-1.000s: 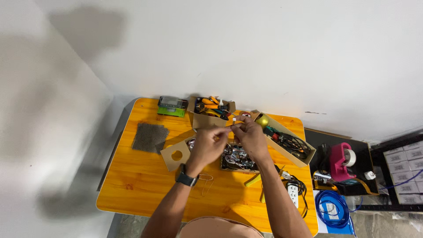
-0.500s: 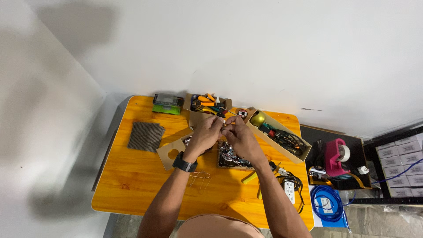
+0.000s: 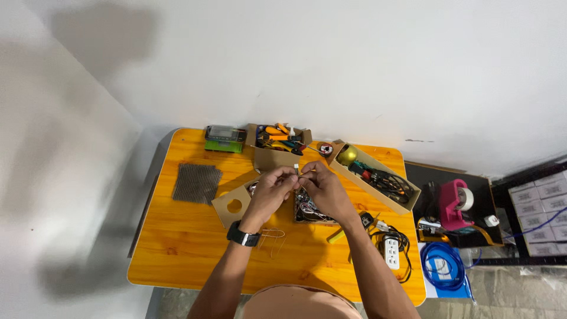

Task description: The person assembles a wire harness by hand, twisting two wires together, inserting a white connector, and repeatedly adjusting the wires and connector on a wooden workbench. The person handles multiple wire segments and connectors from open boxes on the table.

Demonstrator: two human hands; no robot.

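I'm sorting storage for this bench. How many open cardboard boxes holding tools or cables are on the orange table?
2. One small cardboard box of orange-handled tools sits at the table's far edge; one long cardboard box of cables lies angled toward the right. Others may be hidden behind the hands.

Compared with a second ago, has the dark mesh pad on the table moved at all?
No. The dark mesh pad lies in the same spot on the orange table, left of the cardboard piece with the round hole; only the camera view shifted.
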